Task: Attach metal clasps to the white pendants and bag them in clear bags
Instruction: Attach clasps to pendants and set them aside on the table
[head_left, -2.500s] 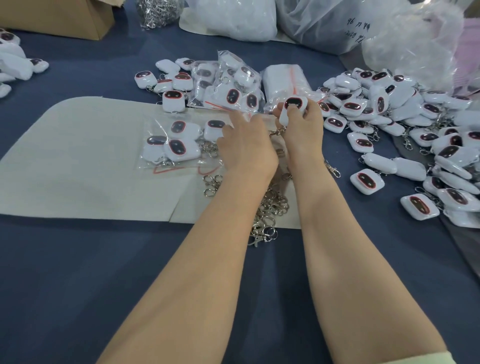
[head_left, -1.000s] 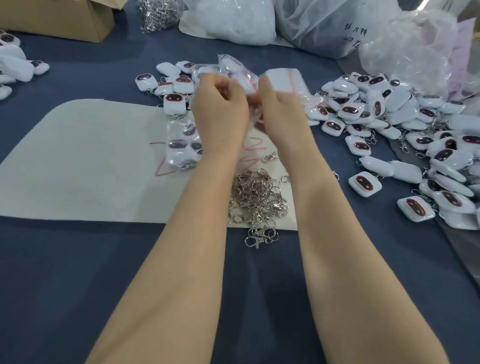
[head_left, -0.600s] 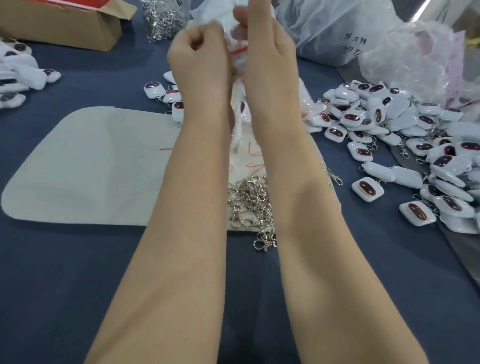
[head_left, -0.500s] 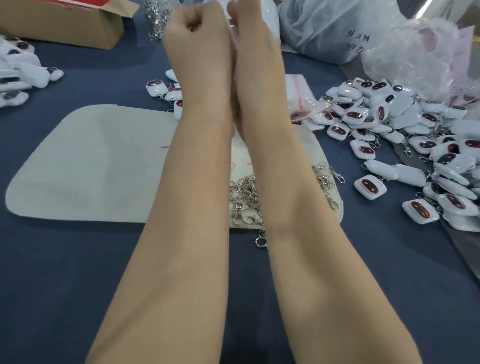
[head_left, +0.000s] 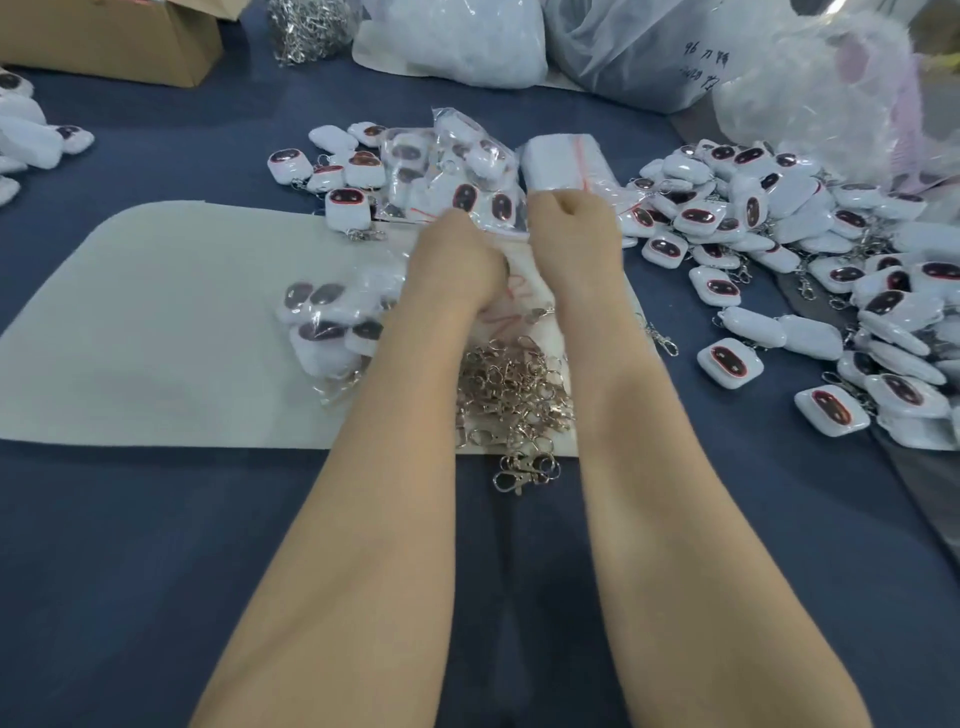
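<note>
My left hand (head_left: 457, 260) and my right hand (head_left: 571, 223) are low over the cream mat (head_left: 156, 322), close together, fingers curled. Between them they grip the mouth end of a clear bag (head_left: 332, 322) with a red zip line. The bag lies blurred to the left of my left wrist and holds several white pendants. A heap of loose metal clasps (head_left: 514, 395) sits between my forearms at the mat's near edge. Many loose white pendants (head_left: 779, 234) are piled to the right. What my fingertips touch is hidden.
Filled clear bags (head_left: 452, 171) and a stack of empty bags (head_left: 561, 161) lie just beyond my hands. Big plastic sacks (head_left: 649, 52), a bag of clasps (head_left: 311, 26) and a cardboard box (head_left: 130, 41) line the back. More pendants (head_left: 31, 140) lie far left.
Both hands had raised the filled bag high in front of the camera; they have now come back down to the mat and the bag lies to the left.
</note>
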